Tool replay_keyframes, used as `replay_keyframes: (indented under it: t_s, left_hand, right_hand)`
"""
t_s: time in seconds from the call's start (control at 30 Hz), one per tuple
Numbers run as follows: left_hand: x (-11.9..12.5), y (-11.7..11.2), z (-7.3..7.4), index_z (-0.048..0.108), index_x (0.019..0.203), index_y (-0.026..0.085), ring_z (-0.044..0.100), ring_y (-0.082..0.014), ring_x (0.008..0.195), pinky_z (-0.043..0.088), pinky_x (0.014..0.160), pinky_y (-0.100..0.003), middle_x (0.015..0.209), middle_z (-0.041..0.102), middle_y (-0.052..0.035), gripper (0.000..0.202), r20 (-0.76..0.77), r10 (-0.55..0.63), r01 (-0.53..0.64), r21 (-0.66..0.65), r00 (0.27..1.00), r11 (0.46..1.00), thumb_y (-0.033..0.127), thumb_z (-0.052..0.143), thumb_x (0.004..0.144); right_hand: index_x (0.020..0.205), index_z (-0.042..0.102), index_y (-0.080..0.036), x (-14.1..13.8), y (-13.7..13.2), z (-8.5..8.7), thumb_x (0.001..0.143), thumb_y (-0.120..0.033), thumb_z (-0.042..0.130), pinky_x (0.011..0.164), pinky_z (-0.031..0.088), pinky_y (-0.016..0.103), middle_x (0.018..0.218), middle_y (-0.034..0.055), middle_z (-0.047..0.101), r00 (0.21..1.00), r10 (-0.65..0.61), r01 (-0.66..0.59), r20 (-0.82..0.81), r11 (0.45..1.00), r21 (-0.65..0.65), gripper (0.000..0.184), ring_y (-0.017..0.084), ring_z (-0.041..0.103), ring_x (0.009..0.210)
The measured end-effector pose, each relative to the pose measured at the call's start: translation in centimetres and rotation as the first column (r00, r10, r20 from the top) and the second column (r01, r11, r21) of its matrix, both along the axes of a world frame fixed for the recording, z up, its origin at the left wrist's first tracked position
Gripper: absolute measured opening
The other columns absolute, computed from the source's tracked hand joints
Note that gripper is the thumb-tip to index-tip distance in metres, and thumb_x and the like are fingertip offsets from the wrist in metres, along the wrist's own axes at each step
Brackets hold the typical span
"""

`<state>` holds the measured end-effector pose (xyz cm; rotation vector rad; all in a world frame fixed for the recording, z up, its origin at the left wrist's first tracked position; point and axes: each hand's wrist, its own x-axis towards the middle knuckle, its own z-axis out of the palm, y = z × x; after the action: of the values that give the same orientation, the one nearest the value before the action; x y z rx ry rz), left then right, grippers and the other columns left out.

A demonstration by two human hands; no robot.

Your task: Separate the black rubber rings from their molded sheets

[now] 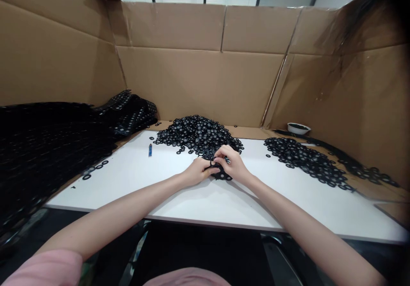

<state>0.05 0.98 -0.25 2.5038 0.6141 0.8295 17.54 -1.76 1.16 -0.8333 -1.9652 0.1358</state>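
Left hand (197,171), seen from the head camera, is curled almost closed around a black piece with pale dots (221,176), just above the white board (128,168). The right hand (233,164) has its fingers bent in toward its thumb, right by the same piece; you cannot tell if it grips anything. 1 big pile of black rings (198,130) sits just behind the hands. 1 smaller pile (301,160) lies to the right, near a white bowl (297,131). Dark sheets (48,149) are heaped on the left.
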Motion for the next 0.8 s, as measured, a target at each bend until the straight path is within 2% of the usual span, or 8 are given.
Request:
replay_keyframes:
  t_s: [0.13, 0.4, 0.6, 0.8]
  left_hand:
    - [0.0, 0.0, 0.0, 0.059, 0.062, 0.012, 0.036, -0.0077, 0.053, 0.027, 0.052, -0.019, 0.052, 0.045, 0.0035, 0.038, -0.008, 0.014, -0.014, -0.012, 1.000, 1.000, 0.037, 0.050, 0.089]
    - [0.1, 0.0, 0.3, 0.062, 0.071, 0.012, 0.046, -0.0099, 0.059, 0.034, 0.056, -0.018, 0.063, 0.057, 0.0009, 0.034, -0.024, 0.008, -0.010, -0.078, 1.000, 0.997, 0.037, 0.049, 0.089]
    - [0.2, 0.0, 0.4, 0.059, 0.068, 0.012, 0.049, -0.0111, 0.060, 0.036, 0.059, -0.019, 0.064, 0.059, 0.0000, 0.037, -0.015, 0.005, -0.007, -0.127, 1.000, 0.992, 0.039, 0.047, 0.089]
    - [0.2, -0.1, 0.4, 0.055, 0.064, 0.012, 0.044, -0.0100, 0.058, 0.033, 0.058, -0.020, 0.060, 0.054, 0.0019, 0.037, -0.005, 0.014, -0.014, -0.117, 1.000, 0.993, 0.038, 0.048, 0.089]
  right_hand:
    - [0.069, 0.052, -0.021, 0.0, 0.0, 0.1, 0.083, -0.016, 0.054, 0.064, 0.039, 0.032, 0.070, 0.0025, 0.056, 0.999, -0.018, 0.018, -0.034, 1.000, -0.010, 0.015, 0.019, 0.049, 0.071]
    - [0.066, 0.055, -0.020, 0.2, 0.6, -0.1, 0.078, -0.018, 0.056, 0.060, 0.041, 0.030, 0.065, 0.0013, 0.058, 0.990, -0.055, 0.045, -0.132, 0.996, -0.077, 0.012, 0.017, 0.052, 0.064]
    - [0.065, 0.056, -0.019, 0.7, 1.2, -0.2, 0.075, -0.020, 0.057, 0.059, 0.044, 0.029, 0.065, 0.0008, 0.059, 0.975, -0.077, 0.052, -0.207, 0.991, -0.121, 0.010, 0.016, 0.053, 0.061]
    - [0.065, 0.057, -0.020, 0.8, 1.3, -0.1, 0.074, -0.022, 0.058, 0.059, 0.044, 0.029, 0.065, 0.0007, 0.060, 0.966, -0.084, 0.050, -0.244, 0.988, -0.143, 0.009, 0.015, 0.053, 0.060]
